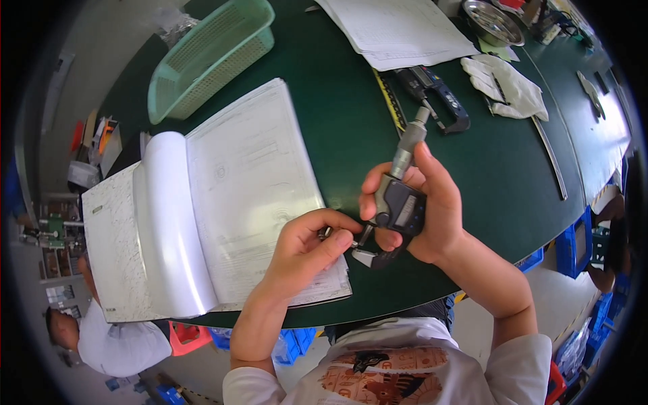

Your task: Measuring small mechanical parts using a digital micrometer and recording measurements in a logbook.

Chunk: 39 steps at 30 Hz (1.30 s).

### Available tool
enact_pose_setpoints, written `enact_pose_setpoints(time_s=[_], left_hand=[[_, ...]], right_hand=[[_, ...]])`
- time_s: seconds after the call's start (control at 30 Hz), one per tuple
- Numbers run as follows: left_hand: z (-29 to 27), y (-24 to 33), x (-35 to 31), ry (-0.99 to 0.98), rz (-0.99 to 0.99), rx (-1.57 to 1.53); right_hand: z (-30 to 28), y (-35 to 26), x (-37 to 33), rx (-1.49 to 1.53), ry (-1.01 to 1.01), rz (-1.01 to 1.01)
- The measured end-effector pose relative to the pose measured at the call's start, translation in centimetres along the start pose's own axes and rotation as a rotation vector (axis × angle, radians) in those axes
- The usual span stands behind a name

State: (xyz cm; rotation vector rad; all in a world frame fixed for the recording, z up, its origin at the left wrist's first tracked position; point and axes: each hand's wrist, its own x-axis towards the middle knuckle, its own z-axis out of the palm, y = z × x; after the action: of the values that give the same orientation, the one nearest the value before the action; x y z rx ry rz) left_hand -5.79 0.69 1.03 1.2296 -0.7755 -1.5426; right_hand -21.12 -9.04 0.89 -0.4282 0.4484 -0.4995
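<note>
My right hand [439,209] is wrapped round a digital micrometer [403,206] with a dark body, a small display and a silver thimble pointing up and away. Its U-shaped frame opens toward my left hand [304,246], whose thumb and forefinger pinch a small shiny metal part [327,233]. One end of this part is at the micrometer's jaws; whether both jaws touch it, I cannot tell. Under and beside my left hand lies an open binder of drawings [250,175], its turned pages curled over to the left. A second dark micrometer [439,98] rests on the table beyond my right hand.
A pale green mesh basket [209,61] stands at the far left. Loose papers [398,30], a yellow measuring strip [389,101], a white glove [506,84], a thin metal strip [550,158] and a steel bowl [493,23] lie beyond. Another person [115,341] is at the lower left.
</note>
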Motion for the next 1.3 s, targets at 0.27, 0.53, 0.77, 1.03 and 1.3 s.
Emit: enact_pose_setpoints(time_s=[0.27,0.53,0.77,1.03,1.3], left_hand=[[-0.2,0.0,0.2,-0.082,0.016,0.101],[-0.6,0.0,0.3,0.021,-0.086,-0.283],[-1.9,-1.0,0.6,-0.030,0.035,-0.626],[-2.0,-0.4,0.8,-0.048,-0.063,-0.836],[-1.3,-0.1,0.2,0.088,0.042,-0.416]], right_hand=[[0.1,0.3,-0.2,0.030,-0.006,-0.065],[0.4,0.0,-0.2,0.042,0.069,-0.052],[0.7,0.0,-0.2,0.026,0.078,-0.056],[0.5,0.1,-0.1,0.035,0.061,-0.059],[0.6,0.2,-0.2,0.039,0.062,-0.051]])
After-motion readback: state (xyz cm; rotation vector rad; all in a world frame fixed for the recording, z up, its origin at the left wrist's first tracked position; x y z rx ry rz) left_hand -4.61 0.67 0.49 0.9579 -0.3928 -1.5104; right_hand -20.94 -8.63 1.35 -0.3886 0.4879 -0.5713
